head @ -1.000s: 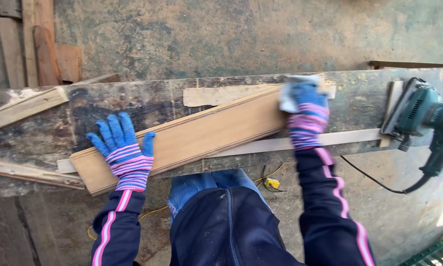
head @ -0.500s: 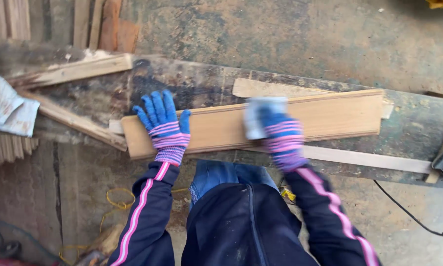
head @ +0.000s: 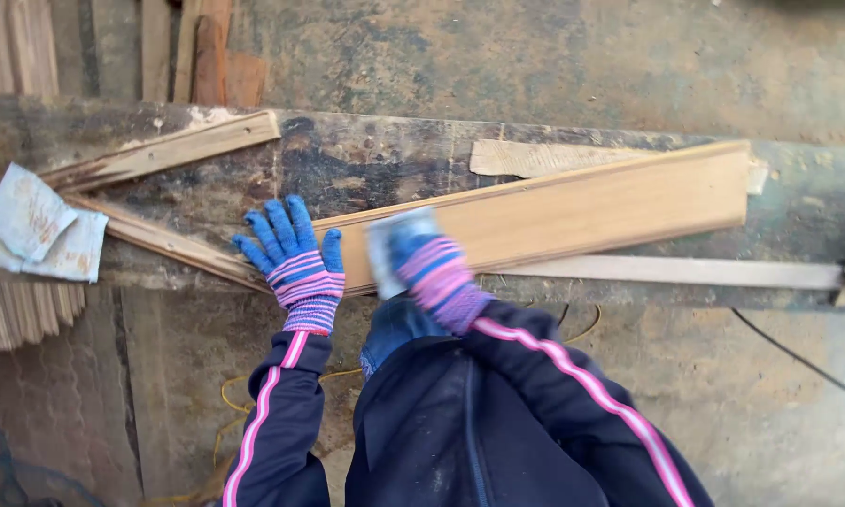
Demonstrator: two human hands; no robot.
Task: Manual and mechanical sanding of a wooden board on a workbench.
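Wood and grime make up what we inspect: a long, stained bench (head: 375, 164) running across the view, concrete floor beyond its far edge and below its near one. Along the bench's near edge lies the board (head: 582, 211), pale and planed, its long axis following the bench but tilted, the right end farther from us than the left. Under it we note a thin strip (head: 685, 272) parallel to the near edge and a flat offcut (head: 526, 158) behind it. Two battens (head: 159, 150) meet in a wedge toward the bench's left end, where a crumpled grey rag (head: 42, 230) overhangs the near edge.

Both hands are gloved and sit at the board's left end, so nearly all its length lies to their right. Our left hand (head: 295, 258) lies flat, fingers spread, pressing the end down and clasping nothing. Our right hand (head: 427, 268), just beside it, is closed on a pale sanding pad (head: 389, 246) held against the board's face; motion blur hides the finger detail. A dark cable (head: 798, 355) trails on the floor at right.
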